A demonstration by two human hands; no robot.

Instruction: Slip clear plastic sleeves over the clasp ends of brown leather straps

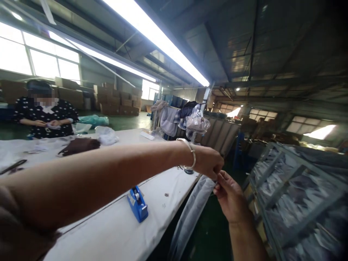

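Observation:
A long piece of pale grey cloth hangs down beside the table edge, its upper end caught between my two hands. My left hand, with a light bangle at the wrist, reaches across from the left and is closed at the top of the cloth. Just below it, my right hand pinches the same end between thumb and fingers. The fingertips of both hands meet, so the exact grip is partly hidden. On the white table stands a blue tape dispenser, left of the cloth and below my left forearm.
A metal-framed cage full of bagged grey items stands close on the right. Across the table, a person handles a small item. Brown cloth and plastic bags lie on the far left. Garments hang on a rack beyond the table.

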